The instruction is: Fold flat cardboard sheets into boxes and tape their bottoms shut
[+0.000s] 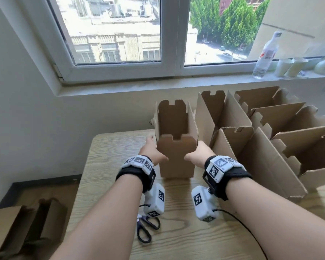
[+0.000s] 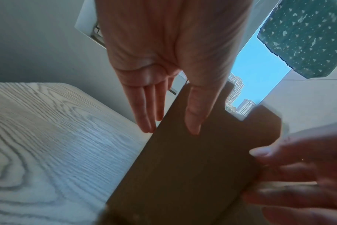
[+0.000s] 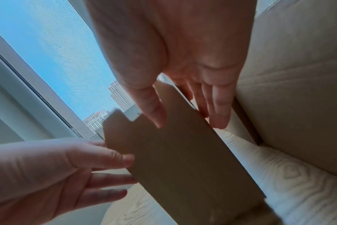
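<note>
Both forearms fill lower frame; left hand (image 1: 152, 152) and right hand (image 1: 199, 154), fingers straight, press the upright brown cardboard box (image 1: 176, 147) mid-frame. Uneven squeeze could buckle or tip it.

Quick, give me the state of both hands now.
Left hand: open, straight fingers and thumb against the left side of the upright brown cardboard box.
Right hand: open, straight fingers against its right side.
</note>
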Demonstrator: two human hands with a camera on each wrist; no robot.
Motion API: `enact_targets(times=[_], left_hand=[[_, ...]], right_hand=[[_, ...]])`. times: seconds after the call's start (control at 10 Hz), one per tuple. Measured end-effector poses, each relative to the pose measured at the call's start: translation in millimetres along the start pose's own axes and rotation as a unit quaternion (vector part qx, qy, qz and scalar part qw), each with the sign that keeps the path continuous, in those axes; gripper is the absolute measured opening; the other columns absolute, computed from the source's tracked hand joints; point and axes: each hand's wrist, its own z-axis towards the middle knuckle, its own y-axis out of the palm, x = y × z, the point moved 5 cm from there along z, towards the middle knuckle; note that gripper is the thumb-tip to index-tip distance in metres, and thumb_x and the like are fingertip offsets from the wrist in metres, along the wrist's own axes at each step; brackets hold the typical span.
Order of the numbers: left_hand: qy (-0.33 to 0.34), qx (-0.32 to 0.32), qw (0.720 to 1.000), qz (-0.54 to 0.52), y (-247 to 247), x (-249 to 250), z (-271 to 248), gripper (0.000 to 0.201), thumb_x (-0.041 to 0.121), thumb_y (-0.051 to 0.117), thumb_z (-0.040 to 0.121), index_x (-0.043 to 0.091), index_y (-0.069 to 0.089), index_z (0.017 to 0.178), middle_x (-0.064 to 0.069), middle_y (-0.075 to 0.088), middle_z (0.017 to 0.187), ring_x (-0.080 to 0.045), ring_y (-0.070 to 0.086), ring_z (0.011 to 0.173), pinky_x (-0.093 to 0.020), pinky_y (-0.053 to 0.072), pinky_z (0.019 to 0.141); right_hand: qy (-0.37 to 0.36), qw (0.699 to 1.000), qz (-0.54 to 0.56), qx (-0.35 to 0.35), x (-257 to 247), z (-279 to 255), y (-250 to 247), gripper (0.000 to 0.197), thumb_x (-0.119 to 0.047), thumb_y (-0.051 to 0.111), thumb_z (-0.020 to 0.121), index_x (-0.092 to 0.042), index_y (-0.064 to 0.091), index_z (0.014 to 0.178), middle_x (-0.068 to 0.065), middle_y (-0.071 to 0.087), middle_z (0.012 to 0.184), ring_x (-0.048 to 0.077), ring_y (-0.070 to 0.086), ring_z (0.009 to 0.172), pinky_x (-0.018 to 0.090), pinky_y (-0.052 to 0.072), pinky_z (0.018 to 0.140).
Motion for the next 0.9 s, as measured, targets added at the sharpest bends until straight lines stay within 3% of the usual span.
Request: enact_targets(times=[0.1, 0.2, 0.3, 0.4, 0.7, 0.8, 0.9], left_hand=[[0.032, 0.012, 0.998, 0.049, 0.9, 13.7, 9.7, 0.119, 0.023, 0.074, 0.075, 0.039, -0.019, 0.147, -0.012, 0.065, 0.097, -0.027, 0.066, 0.084, -0.036, 0.054, 0.072], [0.077, 0.012, 0.993, 0.089, 7.7, 32.0, 18.9, 0.112, 0.037, 0.072, 0.075, 0.048, -0.016, 0.145, -0.007, 0.067, 0.101, -0.028, 0.066, 0.087, -0.040, 0.056, 0.080], [0.087, 0.029, 0.991, 0.100, 15.5, 46.2, 33.7, 0.109, 0.043, 0.071, 0.077, 0.045, -0.012, 0.147, -0.005, 0.064, 0.113, -0.028, 0.065, 0.091, -0.041, 0.055, 0.081], [0.083, 0.047, 0.989, 0.114, 20.1, 57.0, 47.5, 0.108, 0.045, 0.070, 0.080, 0.040, -0.014, 0.149, -0.009, 0.065, 0.113, -0.028, 0.065, 0.090, -0.042, 0.054, 0.083], [0.066, 0.034, 0.989, 0.128, 26.1, 67.0, 66.4, 0.116, 0.032, 0.074, 0.077, 0.041, -0.018, 0.147, -0.007, 0.063, 0.120, -0.026, 0.065, 0.095, -0.043, 0.054, 0.087], [0.045, 0.012, 0.992, 0.120, 22.2, 66.9, 64.2, 0.123, 0.016, 0.077, 0.076, 0.035, -0.020, 0.148, -0.011, 0.053, 0.137, -0.029, 0.062, 0.108, -0.043, 0.051, 0.094], [0.041, 0.037, 0.991, 0.119, 6.8, 75.4, 51.2, 0.116, 0.019, 0.079, 0.076, 0.025, -0.009, 0.152, -0.013, 0.048, 0.141, -0.029, 0.053, 0.122, -0.039, 0.045, 0.101]], right_hand=[[-0.006, 0.999, 0.022, 0.036, -2.4, 12.2, -12.5, 0.079, -0.018, 0.063, 0.086, -0.015, 0.016, 0.149, 0.011, 0.054, 0.130, 0.028, 0.054, 0.117, 0.029, 0.041, 0.088], [-0.034, 0.998, 0.018, 0.053, -11.2, 25.3, -27.5, 0.080, -0.017, 0.062, 0.086, -0.023, 0.014, 0.151, 0.011, 0.055, 0.129, 0.029, 0.055, 0.115, 0.033, 0.046, 0.094], [-0.049, 0.998, -0.023, 0.044, -19.7, 43.7, -37.4, 0.065, -0.014, 0.057, 0.088, -0.023, 0.031, 0.147, 0.009, 0.050, 0.137, 0.027, 0.052, 0.121, 0.033, 0.044, 0.099], [-0.044, 0.996, -0.065, 0.039, -24.2, 60.2, -45.7, 0.054, -0.013, 0.055, 0.090, -0.021, 0.042, 0.142, 0.006, 0.048, 0.141, 0.024, 0.049, 0.126, 0.028, 0.037, 0.101], [-0.057, 0.993, -0.101, 0.029, -16.9, 83.1, -48.2, 0.043, -0.021, 0.054, 0.091, -0.023, 0.050, 0.133, 0.006, 0.047, 0.140, 0.025, 0.051, 0.122, 0.031, 0.037, 0.102], [-0.077, 0.990, -0.114, 0.043, -20.6, 77.5, -55.8, 0.037, -0.023, 0.055, 0.089, -0.020, 0.055, 0.126, 0.007, 0.051, 0.135, 0.026, 0.054, 0.117, 0.032, 0.042, 0.097], [-0.090, 0.985, -0.128, 0.079, -28.9, 64.0, -70.0, 0.032, -0.020, 0.058, 0.088, -0.015, 0.060, 0.119, 0.008, 0.057, 0.126, 0.027, 0.059, 0.109, 0.030, 0.045, 0.084]])
